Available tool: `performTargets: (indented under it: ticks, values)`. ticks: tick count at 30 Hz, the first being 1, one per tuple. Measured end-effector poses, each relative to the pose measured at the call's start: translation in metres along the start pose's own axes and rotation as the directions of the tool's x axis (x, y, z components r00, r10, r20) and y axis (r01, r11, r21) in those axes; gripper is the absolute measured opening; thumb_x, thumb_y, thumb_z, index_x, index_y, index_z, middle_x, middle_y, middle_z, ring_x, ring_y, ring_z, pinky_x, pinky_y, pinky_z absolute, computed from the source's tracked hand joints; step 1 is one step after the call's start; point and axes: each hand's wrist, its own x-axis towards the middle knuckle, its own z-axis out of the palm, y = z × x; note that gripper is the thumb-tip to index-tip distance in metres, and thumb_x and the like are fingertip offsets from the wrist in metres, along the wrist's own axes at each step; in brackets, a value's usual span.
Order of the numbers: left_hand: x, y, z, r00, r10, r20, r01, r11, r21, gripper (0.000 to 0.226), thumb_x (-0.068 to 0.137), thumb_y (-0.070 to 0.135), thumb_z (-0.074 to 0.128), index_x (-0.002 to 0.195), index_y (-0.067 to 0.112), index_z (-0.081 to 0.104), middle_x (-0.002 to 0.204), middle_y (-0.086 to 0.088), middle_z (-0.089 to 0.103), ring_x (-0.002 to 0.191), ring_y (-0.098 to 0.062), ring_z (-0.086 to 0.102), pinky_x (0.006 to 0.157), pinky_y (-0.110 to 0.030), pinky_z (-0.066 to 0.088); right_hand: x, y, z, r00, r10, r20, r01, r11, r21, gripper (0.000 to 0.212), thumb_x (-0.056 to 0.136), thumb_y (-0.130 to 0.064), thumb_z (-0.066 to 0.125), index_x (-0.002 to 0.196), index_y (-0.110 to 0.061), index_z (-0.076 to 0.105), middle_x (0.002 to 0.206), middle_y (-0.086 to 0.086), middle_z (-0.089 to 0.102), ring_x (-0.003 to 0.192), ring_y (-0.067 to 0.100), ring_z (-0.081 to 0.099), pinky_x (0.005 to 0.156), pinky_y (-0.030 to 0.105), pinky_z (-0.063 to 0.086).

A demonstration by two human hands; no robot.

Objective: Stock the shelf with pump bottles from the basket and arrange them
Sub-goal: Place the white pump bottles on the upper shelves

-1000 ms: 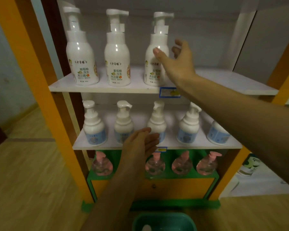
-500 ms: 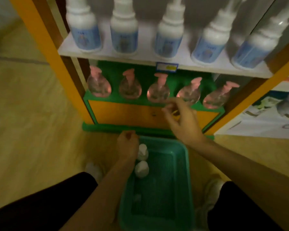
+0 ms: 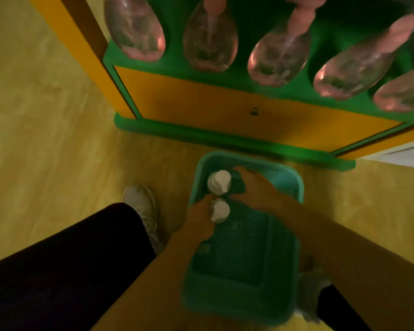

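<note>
- The wood-look floor point(image 3: 46, 103) is smooth, yellowish and faintly streaked.
- A dark trouser leg point(image 3: 65, 256) crosses the lower left, ending at a white sneaker point(image 3: 141, 206) on the floor; its toe is partly hidden behind the leg.
- The left hand point(image 3: 201, 218) is inside the basket, curled against the nearer white pump bottle point(image 3: 219, 211); whether the fingers close round it cannot be told, since the bottle hides them.
- The teal plastic basket point(image 3: 294, 237) is rectangular with rounded corners and a fine mesh bottom, standing on the floor just in front of the shelf unit.
- The farther white pump bottle point(image 3: 219, 183) stands upright in the basket's far left corner, seen only from the top: a rounded cap with a spout.
- The right hand point(image 3: 253, 189) lies spread beside that bottle, fingers wide, touching its side.
- The shelf unit point(image 3: 225, 108) has a green frame and an orange front panel with a small knob.
- Clear pink-tinted pump bottles point(image 3: 209, 41) line its lowest shelf, bulbous and blurred, their tops cut off by the frame edge.
</note>
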Motion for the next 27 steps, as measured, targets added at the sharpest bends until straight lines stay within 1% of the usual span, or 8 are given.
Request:
performTargets:
  ticks: [2,5,9,13,17,20,23,27]
  values:
    - [0.009,-0.009,0.006,0.998,0.022,0.063,-0.024,0.999,0.026,0.068,0.084,0.010,0.064,0.143,0.016,0.030,0.141,-0.011,0.045,0.128,-0.027,0.043,0.108,-0.037,0.035,0.007,-0.001,0.011,1.000,-0.012,0.005,0.012,0.999,0.041,0.084,0.076,-0.042,0.075,0.144,-0.018,0.031,0.143,0.011,0.046,0.126,0.029,0.047,0.100,0.043,0.043]
    - [0.019,-0.022,0.014,0.995,0.028,0.092,-0.027,1.000,-0.006,0.086,0.073,0.020,0.077,0.144,0.020,0.027,0.141,-0.008,0.043,0.127,-0.027,0.043,0.105,-0.043,0.038,0.017,-0.004,0.024,1.000,0.002,0.007,-0.003,0.994,0.105,0.083,0.076,-0.042,0.075,0.143,-0.021,0.032,0.138,0.011,0.051,0.121,0.030,0.051,0.097,0.045,0.046]
    - [0.023,-0.031,0.026,0.999,0.046,0.000,-0.046,0.995,-0.083,0.078,0.074,0.024,0.076,0.137,0.024,0.031,0.130,-0.008,0.053,0.116,-0.028,0.052,0.090,-0.033,0.043,0.024,-0.011,0.035,0.994,0.099,-0.040,-0.092,0.984,0.156,0.082,0.073,-0.038,0.078,0.141,-0.025,0.034,0.133,0.015,0.051,0.117,0.034,0.052,0.095,0.047,0.047]
    - [0.024,-0.031,0.034,0.996,0.033,-0.079,-0.040,0.995,-0.095,0.083,0.075,0.027,0.076,0.142,0.023,0.027,0.132,-0.007,0.053,0.117,-0.026,0.053,0.090,-0.029,0.040,0.028,-0.013,0.035,0.994,0.088,-0.061,-0.080,0.988,0.131,0.076,0.074,-0.040,0.076,0.139,-0.033,0.037,0.132,0.012,0.054,0.116,0.033,0.054,0.094,0.047,0.048]
    - [0.023,-0.029,0.031,0.993,0.039,-0.110,-0.055,0.989,-0.139,0.080,0.073,0.022,0.076,0.140,0.018,0.032,0.129,-0.007,0.056,0.115,-0.025,0.054,0.086,-0.025,0.038,0.028,-0.012,0.033,0.994,0.060,-0.093,-0.048,0.990,0.130,0.064,0.075,-0.040,0.077,0.131,-0.029,0.047,0.125,0.009,0.061,0.111,0.031,0.057,0.090,0.043,0.050]
    - [0.016,-0.029,0.024,0.989,0.054,-0.135,-0.075,0.985,-0.155,0.071,0.070,0.019,0.079,0.131,0.016,0.042,0.117,0.003,0.057,0.104,-0.012,0.052,0.082,-0.020,0.037,0.016,-0.006,0.030,0.985,0.108,-0.134,-0.059,0.944,0.326,0.068,0.071,-0.035,0.081,0.130,-0.019,0.051,0.125,0.008,0.062,0.112,0.027,0.057,0.091,0.036,0.048]
    - [0.007,-0.026,0.016,0.985,0.095,-0.141,-0.121,0.974,-0.190,0.073,0.068,0.015,0.082,0.131,0.014,0.044,0.111,0.008,0.052,0.103,-0.011,0.050,0.082,-0.019,0.039,0.000,0.005,0.020,0.970,0.189,-0.155,-0.082,0.850,0.520,0.064,0.071,-0.024,0.082,0.127,-0.011,0.054,0.122,0.009,0.063,0.111,0.026,0.058,0.087,0.028,0.044]
    - [-0.007,-0.011,-0.001,0.988,0.102,-0.120,-0.132,0.951,-0.278,0.074,0.066,0.009,0.083,0.129,0.022,0.045,0.108,0.018,0.051,0.101,-0.006,0.050,0.081,-0.014,0.043,-0.026,0.016,-0.010,0.957,0.236,-0.167,-0.086,0.784,0.615,0.058,0.072,-0.026,0.082,0.121,-0.012,0.055,0.114,0.003,0.063,0.101,0.019,0.059,0.081,0.028,0.045]
